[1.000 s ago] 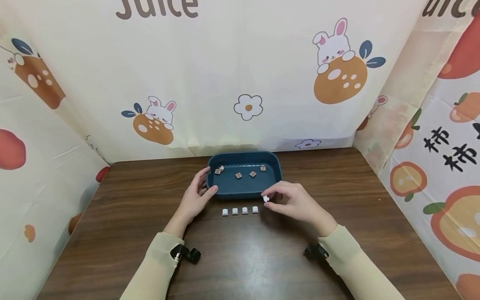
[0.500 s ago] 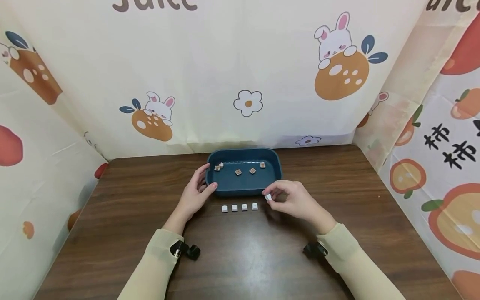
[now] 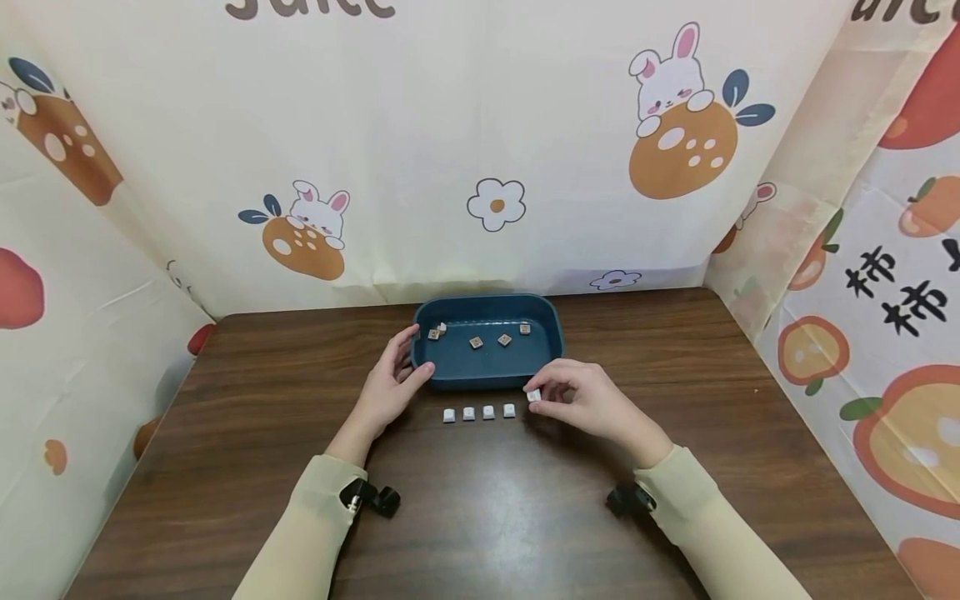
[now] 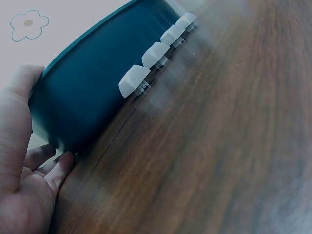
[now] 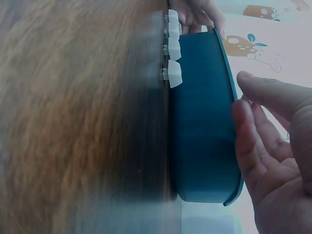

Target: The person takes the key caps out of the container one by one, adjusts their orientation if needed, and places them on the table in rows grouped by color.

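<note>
The right hand (image 3: 588, 398) pinches a white keycap (image 3: 533, 396) between thumb and fingertips, just off the front right corner of a dark blue tray (image 3: 480, 382). In the right wrist view the fingers mostly hide that piece. At the tray's left end the left hand (image 3: 388, 388) holds it, thumb on the front corner and fingers along the side. Before the tray several white keycaps (image 3: 468, 413) stand in a row on the table; the left wrist view shows clear stems or bases under these keycaps (image 4: 134, 81).
Inside the tray lie several small brown-bottomed pieces (image 3: 476, 342), with a white one (image 3: 442, 327) beside the leftmost. The wooden table (image 3: 480, 517) ends at a printed curtain (image 3: 420, 167) behind the tray. Each wrist carries a black camera (image 3: 630, 500).
The keycap has turned between the right fingertips and shifted only slightly. The left hand keeps its place at the tray. The head view has tilted down a little.
</note>
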`<action>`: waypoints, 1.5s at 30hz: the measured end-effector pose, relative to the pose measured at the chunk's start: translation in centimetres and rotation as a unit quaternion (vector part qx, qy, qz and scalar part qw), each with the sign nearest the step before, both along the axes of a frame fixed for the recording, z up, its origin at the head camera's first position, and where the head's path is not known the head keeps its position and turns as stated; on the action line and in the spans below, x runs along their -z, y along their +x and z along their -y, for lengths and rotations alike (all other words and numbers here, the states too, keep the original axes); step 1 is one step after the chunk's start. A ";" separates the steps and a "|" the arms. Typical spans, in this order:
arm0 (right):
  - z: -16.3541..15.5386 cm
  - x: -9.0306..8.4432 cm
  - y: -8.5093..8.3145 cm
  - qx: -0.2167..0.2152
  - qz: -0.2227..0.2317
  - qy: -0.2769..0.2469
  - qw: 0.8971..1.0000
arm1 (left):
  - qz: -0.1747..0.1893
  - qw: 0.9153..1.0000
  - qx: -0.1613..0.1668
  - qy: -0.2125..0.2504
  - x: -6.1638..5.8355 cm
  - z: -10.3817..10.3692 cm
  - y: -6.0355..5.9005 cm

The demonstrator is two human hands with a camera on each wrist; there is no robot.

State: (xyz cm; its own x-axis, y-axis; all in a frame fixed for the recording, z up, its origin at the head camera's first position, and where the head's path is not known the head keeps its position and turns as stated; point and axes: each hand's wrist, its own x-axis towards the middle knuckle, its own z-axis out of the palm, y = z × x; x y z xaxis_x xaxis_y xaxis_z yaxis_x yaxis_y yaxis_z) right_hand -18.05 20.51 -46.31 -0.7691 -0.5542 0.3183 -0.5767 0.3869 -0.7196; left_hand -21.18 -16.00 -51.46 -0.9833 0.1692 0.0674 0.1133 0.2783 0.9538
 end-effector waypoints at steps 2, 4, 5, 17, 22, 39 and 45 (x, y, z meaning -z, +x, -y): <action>-0.1 0.0 0.0 -0.002 -0.006 0.009 1.000 | 0.005 1.000 0.001 0.001 0.0 -0.1 -0.1; -0.2 0.0 0.0 -0.004 -0.004 0.013 1.000 | 0.011 1.000 0.002 0.000 -0.2 -0.2 -0.1; -0.3 0.0 0.0 -0.005 0.000 0.015 1.000 | 0.014 1.000 0.003 0.000 -0.4 -0.2 0.0; -0.5 0.5 0.3 -0.013 0.079 0.059 0.995 | 0.018 1.000 0.011 0.004 -3.6 -1.1 1.5; -0.4 1.2 0.1 -0.012 0.089 0.072 0.993 | 0.018 1.000 0.012 0.004 -3.3 -1.1 1.3; 0.6 3.1 -0.4 0.057 0.084 0.091 0.991 | -0.005 1.000 0.004 -0.005 0.0 0.0 0.0; 0.6 3.2 -0.2 0.070 0.077 0.096 0.990 | 0.002 1.000 0.007 -0.003 0.1 0.0 0.0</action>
